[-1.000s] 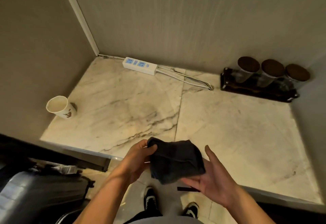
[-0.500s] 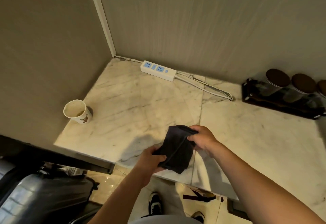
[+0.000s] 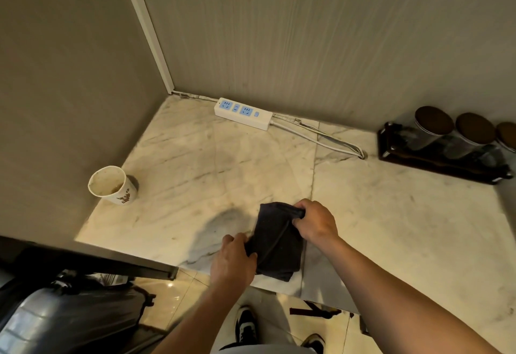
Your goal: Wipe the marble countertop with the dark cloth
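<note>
The dark cloth is now lower, near the marble worktop front edge; fingers of left hand and right hand hold it.

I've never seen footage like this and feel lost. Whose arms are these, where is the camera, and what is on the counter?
There is no machine here: a person wears a camera on the head, looking down at their own two bare hands. The left hand and right hand both have a closed grip on a folded dark cloth, near the front edge of a marble countertop. On the marble are a paper cup at the left, a white power strip along the back wall, and a dark tray of lidded jars at the right.
</note>
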Demonstrator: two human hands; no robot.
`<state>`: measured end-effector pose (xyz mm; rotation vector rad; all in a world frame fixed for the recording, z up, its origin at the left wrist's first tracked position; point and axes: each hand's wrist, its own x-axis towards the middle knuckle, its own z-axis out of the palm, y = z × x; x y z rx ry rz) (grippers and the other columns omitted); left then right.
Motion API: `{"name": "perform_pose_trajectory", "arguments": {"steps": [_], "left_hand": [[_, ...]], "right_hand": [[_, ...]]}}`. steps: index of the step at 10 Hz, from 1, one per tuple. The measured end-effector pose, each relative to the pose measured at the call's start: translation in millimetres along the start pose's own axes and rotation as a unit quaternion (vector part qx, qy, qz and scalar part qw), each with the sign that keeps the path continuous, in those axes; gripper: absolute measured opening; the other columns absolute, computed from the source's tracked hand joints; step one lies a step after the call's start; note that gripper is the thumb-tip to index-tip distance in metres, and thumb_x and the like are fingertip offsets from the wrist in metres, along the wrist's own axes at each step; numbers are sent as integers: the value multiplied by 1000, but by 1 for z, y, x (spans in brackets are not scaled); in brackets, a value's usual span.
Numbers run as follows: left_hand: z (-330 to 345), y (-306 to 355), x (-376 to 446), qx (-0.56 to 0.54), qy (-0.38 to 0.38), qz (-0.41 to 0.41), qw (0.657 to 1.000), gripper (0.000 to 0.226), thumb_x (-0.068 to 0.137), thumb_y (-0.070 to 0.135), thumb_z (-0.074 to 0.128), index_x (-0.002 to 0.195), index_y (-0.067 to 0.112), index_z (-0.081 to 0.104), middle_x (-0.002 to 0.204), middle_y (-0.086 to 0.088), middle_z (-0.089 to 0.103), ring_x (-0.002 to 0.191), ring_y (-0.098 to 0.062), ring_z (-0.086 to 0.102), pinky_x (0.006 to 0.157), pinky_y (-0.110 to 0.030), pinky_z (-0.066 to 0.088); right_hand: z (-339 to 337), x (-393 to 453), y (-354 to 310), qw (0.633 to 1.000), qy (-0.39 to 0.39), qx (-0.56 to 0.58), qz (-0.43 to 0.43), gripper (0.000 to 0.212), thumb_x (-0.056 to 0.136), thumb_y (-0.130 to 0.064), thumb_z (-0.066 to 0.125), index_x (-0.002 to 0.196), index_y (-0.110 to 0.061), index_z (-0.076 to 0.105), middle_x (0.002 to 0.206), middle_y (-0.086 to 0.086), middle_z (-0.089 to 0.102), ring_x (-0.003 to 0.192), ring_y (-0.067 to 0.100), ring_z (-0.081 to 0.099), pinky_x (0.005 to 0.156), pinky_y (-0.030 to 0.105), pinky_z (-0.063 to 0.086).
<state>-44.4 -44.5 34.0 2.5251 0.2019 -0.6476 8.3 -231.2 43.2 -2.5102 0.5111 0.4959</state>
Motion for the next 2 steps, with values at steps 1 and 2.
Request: {"name": "perform_pose_trajectory", "arguments": {"steps": [1,2], "left_hand": [[-2,0,-1,18,3,4,1000,44,90,35,54,131,24,46,126,-2,44,103,-25,59,76,-31,48],[-6,3,-1,10,11,-10,1000,47,86,36,57,130,24,46,126,-3,41,106,-25,56,80,-32,49]], "right_hand": [[-2,-4,4,1000,6,16,-14,32,86,-19,60,118,-24,58,114,1,59,101,23,58,82,29,46],[-5,-7,13,998,18,56,-13,38,88,-21,59,125,-24,53,122,1,55,106,21,57,87,28,45]]}}
